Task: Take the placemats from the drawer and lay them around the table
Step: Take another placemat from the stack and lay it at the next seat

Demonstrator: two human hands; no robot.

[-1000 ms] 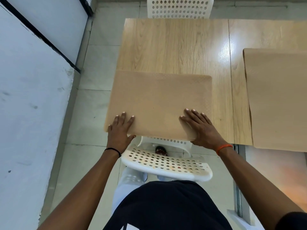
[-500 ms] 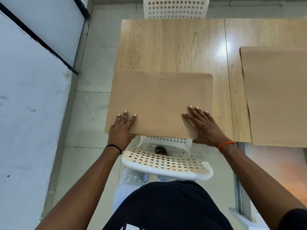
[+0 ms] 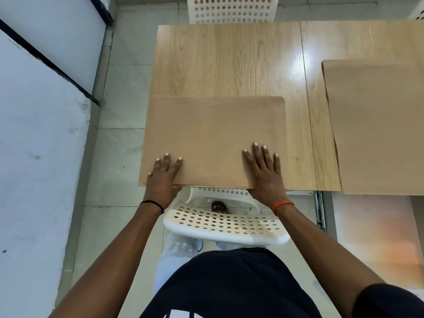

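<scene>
A tan placemat (image 3: 215, 134) lies flat at the near left corner of the wooden table (image 3: 229, 60). Its near edge runs along the table's near edge and its left edge sticks out slightly past the table's side. My left hand (image 3: 164, 177) rests on the mat's near left corner, fingers spread on top and thumb tucked under the edge. At the near right corner, my right hand (image 3: 263, 173) presses flat with fingers spread. A second tan placemat (image 3: 376, 125) lies on the table to the right.
A white perforated chair (image 3: 224, 223) stands between me and the table, its back against my body. Another white chair (image 3: 231, 10) stands at the far side. A white wall (image 3: 41, 145) runs close along the left.
Both hands have slid the placemat a little away from me and to the right, so it overhangs the table less. The right-hand mat has not moved.
</scene>
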